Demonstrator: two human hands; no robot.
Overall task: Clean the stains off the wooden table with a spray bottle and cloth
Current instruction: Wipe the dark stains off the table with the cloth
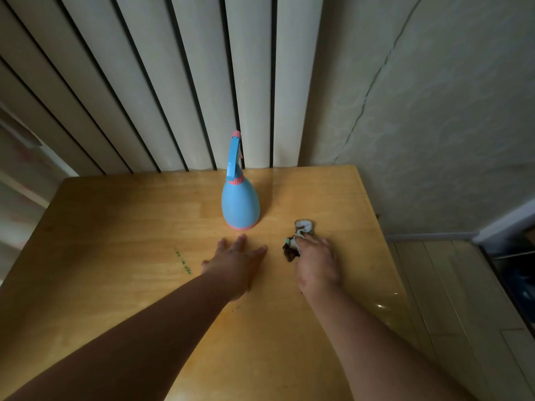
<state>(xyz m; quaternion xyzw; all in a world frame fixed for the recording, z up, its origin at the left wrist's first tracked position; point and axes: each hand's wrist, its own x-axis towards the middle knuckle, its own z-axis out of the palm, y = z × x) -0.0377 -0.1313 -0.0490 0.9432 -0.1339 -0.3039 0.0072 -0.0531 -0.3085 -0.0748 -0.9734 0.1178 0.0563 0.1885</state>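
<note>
A: Fingers point(241, 241) of your left hand point(234, 264) lie spread flat, probably bracing; the spray bottle point(240, 204) stands just beyond them.
B: Right hand point(317, 263)?
A: Its fingers curl round the cloth point(304, 227), ready to wipe. Green stains point(183, 261) wait left of your left fingers, on the wooden table point(115, 227).

left hand point(231, 264), forearm: bare | right hand point(317, 264), forearm: bare | right wrist point(304, 282): small dark marks, perhaps stains
</note>
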